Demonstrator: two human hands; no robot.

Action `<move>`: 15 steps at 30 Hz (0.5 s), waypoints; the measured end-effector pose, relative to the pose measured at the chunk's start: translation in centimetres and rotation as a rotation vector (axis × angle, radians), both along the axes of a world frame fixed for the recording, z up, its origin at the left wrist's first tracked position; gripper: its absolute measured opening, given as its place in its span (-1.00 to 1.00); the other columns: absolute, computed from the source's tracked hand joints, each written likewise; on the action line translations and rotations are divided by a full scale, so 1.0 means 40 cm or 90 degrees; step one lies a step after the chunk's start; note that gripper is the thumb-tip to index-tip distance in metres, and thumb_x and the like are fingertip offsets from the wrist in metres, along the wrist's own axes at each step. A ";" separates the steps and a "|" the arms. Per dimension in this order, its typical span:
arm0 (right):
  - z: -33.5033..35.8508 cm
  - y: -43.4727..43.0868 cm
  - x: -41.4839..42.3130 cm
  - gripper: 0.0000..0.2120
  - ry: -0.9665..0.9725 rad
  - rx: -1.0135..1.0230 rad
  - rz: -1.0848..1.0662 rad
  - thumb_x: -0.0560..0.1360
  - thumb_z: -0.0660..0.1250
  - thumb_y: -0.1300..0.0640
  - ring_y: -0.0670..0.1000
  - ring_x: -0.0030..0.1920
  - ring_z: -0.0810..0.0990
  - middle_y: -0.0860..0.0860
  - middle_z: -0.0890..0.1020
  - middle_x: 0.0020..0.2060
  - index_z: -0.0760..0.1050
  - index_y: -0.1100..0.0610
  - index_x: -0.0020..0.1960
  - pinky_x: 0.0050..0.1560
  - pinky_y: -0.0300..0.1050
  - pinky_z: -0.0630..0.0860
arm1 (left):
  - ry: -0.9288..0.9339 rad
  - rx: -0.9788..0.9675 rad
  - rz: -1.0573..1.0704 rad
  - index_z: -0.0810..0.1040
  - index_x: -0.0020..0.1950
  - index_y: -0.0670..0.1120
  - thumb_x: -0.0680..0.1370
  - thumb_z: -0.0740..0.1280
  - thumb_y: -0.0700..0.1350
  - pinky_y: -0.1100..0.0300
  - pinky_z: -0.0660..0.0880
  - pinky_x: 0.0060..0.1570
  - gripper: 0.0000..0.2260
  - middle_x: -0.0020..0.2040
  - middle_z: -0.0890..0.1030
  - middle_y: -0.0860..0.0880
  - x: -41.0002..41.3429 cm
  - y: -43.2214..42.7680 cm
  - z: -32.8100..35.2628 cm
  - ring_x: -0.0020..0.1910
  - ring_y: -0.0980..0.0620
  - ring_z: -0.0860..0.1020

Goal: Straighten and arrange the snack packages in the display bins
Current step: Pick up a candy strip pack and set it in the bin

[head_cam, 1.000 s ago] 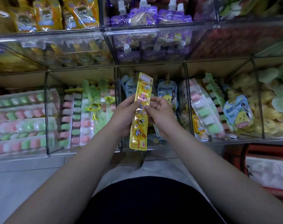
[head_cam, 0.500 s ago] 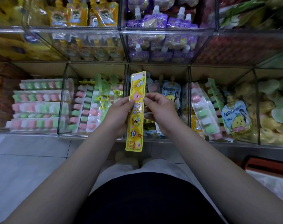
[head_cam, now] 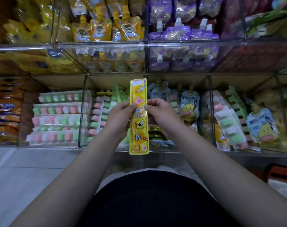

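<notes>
Together, hands (head_cam: pixel 121 119) (head_cam: pixel 163 116) pinching upright yellow package (head_cam: pixel 139 133)

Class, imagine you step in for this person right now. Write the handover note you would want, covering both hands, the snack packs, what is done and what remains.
Left hand: pinches the left edge of the yellow strip pack, which is upright and not in any bin.
Right hand: pinches its right edge at about the same height.
Done: the candy strips in the far-left bin lie in tidy rows.
Left: put the yellow pack into a bin; which bin is not certain. Then probably sort the right-hand bin, where a leaning strip sits among blue pouches.
</notes>
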State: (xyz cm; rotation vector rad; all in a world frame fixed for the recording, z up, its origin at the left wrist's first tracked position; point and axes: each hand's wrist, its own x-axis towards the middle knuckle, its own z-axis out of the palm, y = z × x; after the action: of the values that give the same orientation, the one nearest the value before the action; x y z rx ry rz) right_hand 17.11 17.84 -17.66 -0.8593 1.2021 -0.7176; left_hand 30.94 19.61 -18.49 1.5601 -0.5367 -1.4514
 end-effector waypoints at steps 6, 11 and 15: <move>-0.037 -0.014 0.162 -0.91 0.029 0.011 -0.002 0.56 0.33 0.25 0.05 -0.13 0.64 0.10 0.68 -0.10 0.52 0.16 0.07 -0.07 0.03 0.59 | -0.036 0.030 0.010 0.60 0.09 -0.23 0.60 0.33 -0.20 0.15 0.58 -0.30 -0.86 -0.17 0.68 -0.14 0.153 -0.021 -0.029 -0.29 -0.04 0.63; -0.067 -0.022 0.267 -0.84 0.069 0.039 -0.013 0.57 0.33 0.24 0.01 -0.19 0.65 0.13 0.68 -0.05 0.50 0.22 0.15 -0.26 -0.14 0.58 | -0.054 0.049 -0.014 0.61 0.00 -0.13 0.60 0.30 -0.21 0.14 0.56 -0.33 -0.91 -0.24 0.69 -0.08 0.255 -0.034 -0.044 -0.34 0.00 0.64; -0.097 -0.023 0.340 -0.83 0.109 0.062 -0.025 0.57 0.32 0.26 0.05 -0.18 0.66 0.18 0.68 -0.03 0.49 0.23 0.15 -0.16 -0.01 0.64 | -0.072 0.069 -0.041 0.58 0.14 -0.18 0.60 0.27 -0.26 0.14 0.56 -0.35 -0.84 -0.14 0.69 -0.13 0.319 -0.036 -0.069 -0.30 0.00 0.64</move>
State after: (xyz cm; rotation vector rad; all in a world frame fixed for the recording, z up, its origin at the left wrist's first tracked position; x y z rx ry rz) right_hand 30.72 16.93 -21.54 -0.8305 1.3991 -0.6202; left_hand 43.71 18.17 -21.24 1.7323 -0.5889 -1.4675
